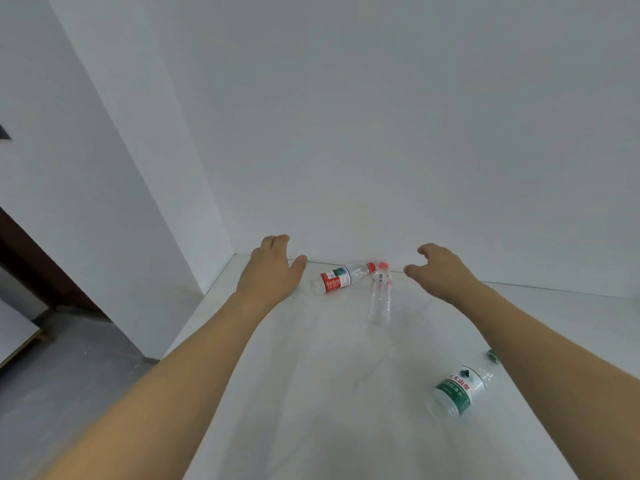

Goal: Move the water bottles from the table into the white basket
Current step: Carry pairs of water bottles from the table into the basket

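Both hands, left (pixel 270 271) and right (pixel 441 271), are hovering spread and empty over the glossy white table (pixel 311 393). Three clear ribbed plastic bottles are lying there: red-labelled (pixel 337 278), unlabelled (pixel 380 297), green-labelled (pixel 457 389).

Both bare forearms reach forward from the lower edge of the view, converging toward 12 o'clock. The left hand (pixel 272 268) is palm-down, fingers curled loosely downward, thumb spread toward 3 o'clock, holding nothing. The right hand (pixel 441 270) is likewise unclenched and empty, fingers arched toward 10 o'clock, thumb pointing toward 9 o'clock. The hands are well apart.
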`<state>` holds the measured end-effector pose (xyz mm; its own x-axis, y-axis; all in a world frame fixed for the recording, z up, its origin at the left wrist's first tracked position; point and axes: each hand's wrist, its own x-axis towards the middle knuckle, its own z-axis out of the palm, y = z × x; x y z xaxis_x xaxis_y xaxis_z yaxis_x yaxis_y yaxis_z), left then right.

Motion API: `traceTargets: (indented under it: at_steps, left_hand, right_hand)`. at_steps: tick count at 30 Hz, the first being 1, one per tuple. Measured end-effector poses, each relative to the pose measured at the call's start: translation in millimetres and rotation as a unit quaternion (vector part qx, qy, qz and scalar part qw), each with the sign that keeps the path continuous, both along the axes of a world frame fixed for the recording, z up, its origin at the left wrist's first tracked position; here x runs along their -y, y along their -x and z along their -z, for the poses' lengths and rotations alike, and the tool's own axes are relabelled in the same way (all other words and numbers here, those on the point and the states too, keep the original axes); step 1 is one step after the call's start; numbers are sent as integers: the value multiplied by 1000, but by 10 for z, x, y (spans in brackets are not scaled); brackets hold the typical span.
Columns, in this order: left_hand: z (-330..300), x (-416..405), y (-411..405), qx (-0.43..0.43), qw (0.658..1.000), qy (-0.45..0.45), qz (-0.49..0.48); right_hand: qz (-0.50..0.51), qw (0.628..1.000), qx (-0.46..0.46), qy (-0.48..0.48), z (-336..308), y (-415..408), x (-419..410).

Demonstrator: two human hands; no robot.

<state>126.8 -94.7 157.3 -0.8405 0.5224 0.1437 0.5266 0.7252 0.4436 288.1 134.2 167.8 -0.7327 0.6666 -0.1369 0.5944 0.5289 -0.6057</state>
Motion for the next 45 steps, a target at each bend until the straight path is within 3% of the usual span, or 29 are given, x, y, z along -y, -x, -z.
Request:
traceTargets:
  at_steps: [10,15,18,21,24,28,40,45]
  left_hand:
    - [838,-1443,-644,151,987,44,25]
    - [1252,-2021,-1185,173,978,109,35]
    - [1423,-2182,-1312,180,974,139,22]
    - [1549,-2271,-1288,195,968,155,-13]
    - [1665,-2350,-1153,204,964,166,-41]
    - [1858,-2538,-785,200,962,176,-61]
    - [2842,-3427,482,158,964,169,-131]
    - [3173,-3570,600,136,973,118,-141]
  right_hand:
    - [68,981,167,66,1003,-747,-1322]
    - [101,965,178,164,1470,-1021,-1807]
    - [136,947,174,233,1669,-1040,-1920]
    - [154,895,213,360,1891,-975,-1842]
    - [156,888,225,369,2185,-846,-1755]
    - [154,900,210,349,2538,-605,-1698]
    - [216,902,36,372,2992,414,-2084]
    - [244,869,-54,426,3061,673,-2117]
